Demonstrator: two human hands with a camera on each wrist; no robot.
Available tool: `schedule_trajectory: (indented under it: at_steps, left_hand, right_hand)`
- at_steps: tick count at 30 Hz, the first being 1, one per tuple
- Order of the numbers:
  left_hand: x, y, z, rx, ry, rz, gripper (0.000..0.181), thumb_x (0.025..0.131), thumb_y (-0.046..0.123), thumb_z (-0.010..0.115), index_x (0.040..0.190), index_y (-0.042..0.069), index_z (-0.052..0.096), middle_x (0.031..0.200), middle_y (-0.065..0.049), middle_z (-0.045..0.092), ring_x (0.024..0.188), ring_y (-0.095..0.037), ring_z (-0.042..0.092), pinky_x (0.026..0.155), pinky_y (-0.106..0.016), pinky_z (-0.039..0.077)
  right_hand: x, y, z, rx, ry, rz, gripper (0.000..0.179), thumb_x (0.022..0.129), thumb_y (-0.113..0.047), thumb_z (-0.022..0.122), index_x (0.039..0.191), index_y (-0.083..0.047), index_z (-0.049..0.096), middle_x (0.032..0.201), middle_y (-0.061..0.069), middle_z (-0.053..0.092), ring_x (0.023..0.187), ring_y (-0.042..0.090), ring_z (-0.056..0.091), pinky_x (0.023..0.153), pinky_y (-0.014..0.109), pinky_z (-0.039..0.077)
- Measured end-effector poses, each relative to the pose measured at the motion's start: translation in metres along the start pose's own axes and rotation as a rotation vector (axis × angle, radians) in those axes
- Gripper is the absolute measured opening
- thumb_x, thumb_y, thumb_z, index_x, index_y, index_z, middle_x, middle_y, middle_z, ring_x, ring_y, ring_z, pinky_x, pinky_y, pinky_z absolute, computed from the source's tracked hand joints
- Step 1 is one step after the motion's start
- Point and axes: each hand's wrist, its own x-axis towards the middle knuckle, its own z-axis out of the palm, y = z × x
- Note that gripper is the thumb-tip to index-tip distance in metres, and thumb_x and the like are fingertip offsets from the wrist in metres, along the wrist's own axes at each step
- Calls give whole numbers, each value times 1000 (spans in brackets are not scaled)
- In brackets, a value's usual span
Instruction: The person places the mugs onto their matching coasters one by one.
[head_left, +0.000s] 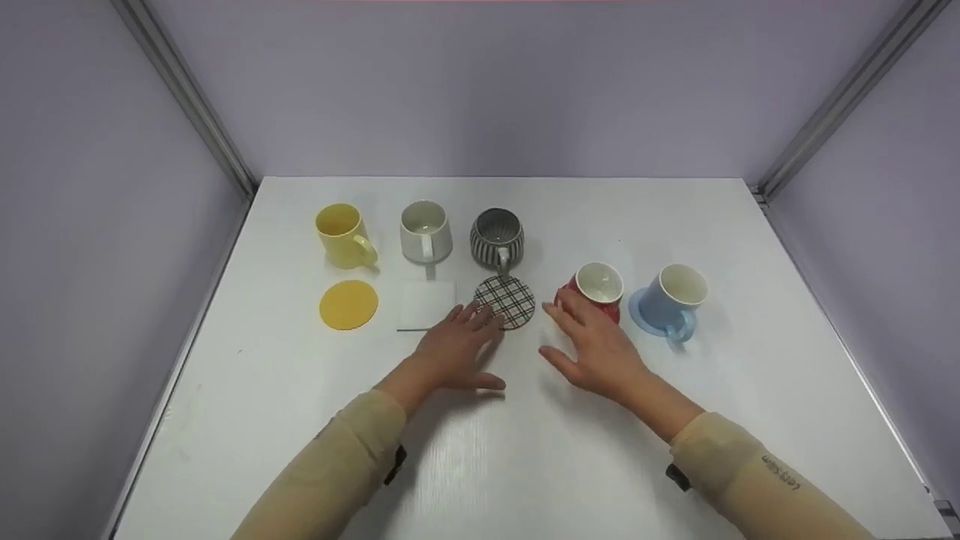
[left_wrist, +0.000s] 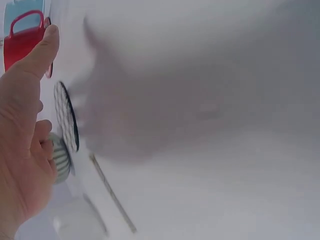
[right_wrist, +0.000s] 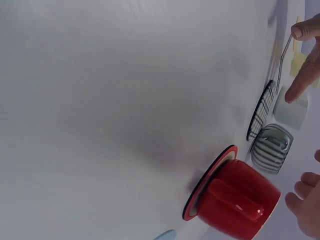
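My left hand (head_left: pixel 457 349) is palm down with spread fingers, its fingertips overlapping the edges of a white square coaster (head_left: pixel 420 300) and a round plaid coaster (head_left: pixel 517 296) in the head view. To the right, my right hand (head_left: pixel 600 352) holds its fingers extended, thumb apart, beside a red mug (right_wrist: pixel 240 195); in the head view the fingers partly cover that mug. The red mug stands upright on a red-rimmed coaster (right_wrist: pixel 212 180). Behind the plaid coaster is a grey striped mug (head_left: pixel 496 240), its handle toward me. Neither hand grips anything.
A white mug (head_left: pixel 425 232) stands behind the white coaster. Farther left, a yellow mug (head_left: pixel 341 240) is behind a round yellow coaster (head_left: pixel 349 305). At the right, a blue mug (head_left: pixel 665 307) sits on a blue coaster (head_left: pixel 645 319). Panels enclose the white table (head_left: pixel 465 480).
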Motion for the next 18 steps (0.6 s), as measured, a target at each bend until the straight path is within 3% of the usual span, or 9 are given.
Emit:
schedule_trajectory:
  at_steps: [4, 7, 12, 18]
  left_hand:
    - [-16, -14, -7, 13, -2, -40, 109, 88, 75, 71, 167, 11, 32, 172, -15, 30, 161, -36, 20, 132, -46, 13]
    - [-23, -21, -11, -3, 6, -59, 108, 88, 73, 72, 167, 11, 33, 172, -16, 30, 160, -37, 20, 132, -46, 13]
    - [-32, -29, -12, -38, 32, -77, 107, 87, 71, 73, 166, 10, 35, 171, -17, 31, 160, -39, 20, 132, -48, 14]
    - [-40, -34, -8, -46, 36, -103, 107, 87, 73, 71, 166, 10, 34, 171, -17, 31, 161, -38, 20, 132, -47, 14]
  right_hand:
    - [10, -6, 4, -48, -282, -68, 80, 101, -61, 59, 166, -18, 39, 174, 17, 25, 159, 38, 27, 126, 56, 28]
    - [20, -6, 9, -78, -415, -88, 88, 99, -68, 57, 168, -21, 33, 175, 18, 18, 161, 39, 19, 128, 56, 23]
    - [31, -1, 19, -116, -512, -92, 95, 93, -77, 57, 169, -25, 32, 176, 17, 16, 161, 40, 16, 129, 55, 20]
    - [30, 3, 28, -127, -538, -112, 99, 91, -79, 57, 169, -25, 30, 176, 17, 15, 161, 41, 18, 128, 55, 25]
